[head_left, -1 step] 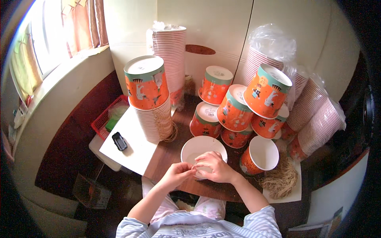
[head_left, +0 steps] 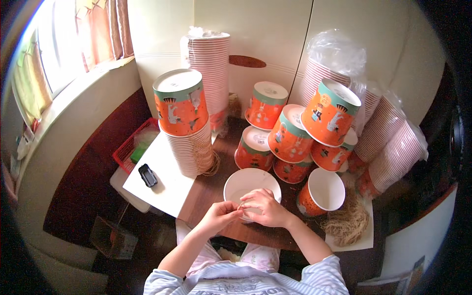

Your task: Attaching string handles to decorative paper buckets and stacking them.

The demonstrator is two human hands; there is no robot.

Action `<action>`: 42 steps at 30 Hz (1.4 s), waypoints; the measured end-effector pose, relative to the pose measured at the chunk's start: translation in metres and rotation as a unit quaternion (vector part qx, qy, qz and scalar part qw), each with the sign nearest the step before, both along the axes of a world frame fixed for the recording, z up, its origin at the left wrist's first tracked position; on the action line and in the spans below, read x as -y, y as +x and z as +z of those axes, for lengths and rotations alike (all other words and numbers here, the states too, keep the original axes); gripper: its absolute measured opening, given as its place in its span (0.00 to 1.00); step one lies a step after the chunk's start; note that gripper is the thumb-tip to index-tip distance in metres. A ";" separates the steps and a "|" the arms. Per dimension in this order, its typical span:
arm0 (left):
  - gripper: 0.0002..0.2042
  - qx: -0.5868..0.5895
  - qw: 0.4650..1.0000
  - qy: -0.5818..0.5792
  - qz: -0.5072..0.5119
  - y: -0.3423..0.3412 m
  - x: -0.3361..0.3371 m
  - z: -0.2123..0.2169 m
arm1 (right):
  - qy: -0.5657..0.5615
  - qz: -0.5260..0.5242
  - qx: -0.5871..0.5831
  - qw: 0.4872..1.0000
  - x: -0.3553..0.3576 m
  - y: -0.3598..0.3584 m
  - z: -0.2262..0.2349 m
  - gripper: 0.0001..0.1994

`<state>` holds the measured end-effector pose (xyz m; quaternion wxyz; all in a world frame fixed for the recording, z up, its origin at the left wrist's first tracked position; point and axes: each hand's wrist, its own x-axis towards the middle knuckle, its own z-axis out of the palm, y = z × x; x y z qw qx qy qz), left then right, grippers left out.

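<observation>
An open paper bucket, white inside, stands at the table's front edge with both my hands over its near rim. My left hand is closed, thumb and forefinger pinching a thin brownish strand that looks like twine. My right hand curves over from the other side, its fingertips meeting the left ones at the same strand. Just where the strand runs among the fingers is hard to see. To the right, a loose bundle of tan twine lies beside an orange bucket tipped toward me.
Upside-down orange and green buckets are piled behind my hands. Nested buckets stand at left, with twine hanging down their side and one decorated bucket on top. Plastic-wrapped stacks line the back and right. A black tray lies on white board.
</observation>
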<state>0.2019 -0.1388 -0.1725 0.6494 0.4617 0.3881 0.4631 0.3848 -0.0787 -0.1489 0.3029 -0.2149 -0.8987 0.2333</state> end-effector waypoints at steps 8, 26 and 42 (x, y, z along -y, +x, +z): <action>0.05 -0.018 0.997 0.072 0.022 -0.002 -0.001 -0.006 | 0.010 -0.081 -0.004 0.997 0.012 0.005 -0.003 0.02; 0.08 -0.270 0.953 0.120 0.073 -0.007 0.011 -0.002 | 0.156 -0.057 0.031 0.986 0.039 -0.004 0.006 0.13; 0.11 -0.155 0.982 0.080 0.075 -0.003 0.007 -0.006 | 0.004 -0.118 -0.004 0.993 0.024 -0.018 -0.010 0.09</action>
